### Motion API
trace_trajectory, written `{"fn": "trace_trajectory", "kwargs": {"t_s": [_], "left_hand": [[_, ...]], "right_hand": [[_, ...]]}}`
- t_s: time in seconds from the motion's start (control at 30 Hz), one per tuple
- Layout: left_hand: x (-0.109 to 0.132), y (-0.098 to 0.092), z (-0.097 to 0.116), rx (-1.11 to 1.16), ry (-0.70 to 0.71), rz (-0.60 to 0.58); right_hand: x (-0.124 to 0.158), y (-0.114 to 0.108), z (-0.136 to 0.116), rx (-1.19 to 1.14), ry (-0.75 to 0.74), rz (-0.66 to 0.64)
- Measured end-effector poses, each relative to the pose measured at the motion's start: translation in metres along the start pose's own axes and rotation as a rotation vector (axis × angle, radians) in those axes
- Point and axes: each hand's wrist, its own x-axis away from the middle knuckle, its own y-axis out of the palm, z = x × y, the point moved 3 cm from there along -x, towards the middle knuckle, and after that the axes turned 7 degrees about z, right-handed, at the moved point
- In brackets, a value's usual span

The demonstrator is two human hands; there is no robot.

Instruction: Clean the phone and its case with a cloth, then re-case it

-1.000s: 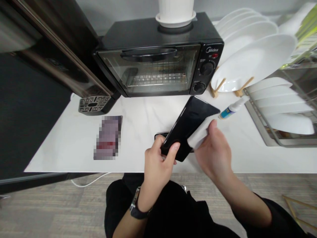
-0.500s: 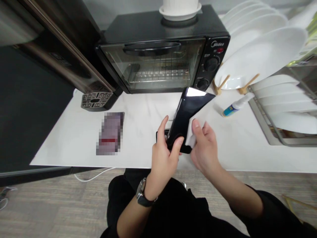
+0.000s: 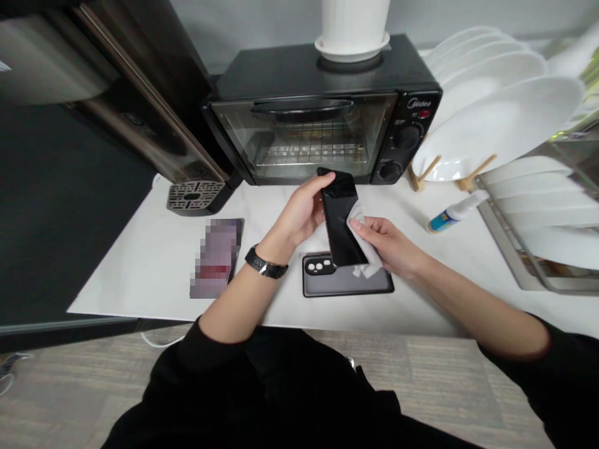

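Observation:
A black phone (image 3: 340, 215) is held above the counter, its dark glossy face up. My left hand (image 3: 304, 209) grips its upper left side, the thumb lying over the top end. In my right hand (image 3: 386, 240) is a crumpled white cloth (image 3: 367, 252), pressed by the thumb against the phone's right edge. Below the phone, a dark phone case (image 3: 355, 284) with camera openings lies flat near the counter's front edge. A second, blurred-out phone-like object (image 3: 218, 255) rests on the counter at the left.
Behind the hands stands a black toaster oven (image 3: 304, 140) with a white pot (image 3: 353, 31) on top. A small spray bottle (image 3: 452, 215) lies to the right. White plates (image 3: 496, 125) stand in racks at the right, and a drip tray (image 3: 194, 196) sits at the left.
My left hand has moved up from the phone's lower end to its top. The phone has turned to lean the other way. More of the case below shows, and the camera view has shifted.

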Motion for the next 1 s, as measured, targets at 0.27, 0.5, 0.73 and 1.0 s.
{"fn": "trace_trajectory", "kwargs": {"t_s": [0.27,0.5,0.73,1.0], "left_hand": [[0.025,0.027,-0.008,0.459,-0.048,-0.063],[0.039,0.037,-0.001,0.432,0.159,-0.029],[0.040,0.030,0.006,0.476,0.263,0.113],[0.046,0.033,0.006,0.374,0.294,0.191]], "right_hand": [[0.011,0.007,0.008,-0.105,0.070,-0.055],[0.016,0.000,-0.003,0.193,-0.019,0.048],[0.022,0.018,-0.002,-0.123,0.117,-0.130],[0.019,0.008,0.006,0.115,0.063,-0.020]]}}
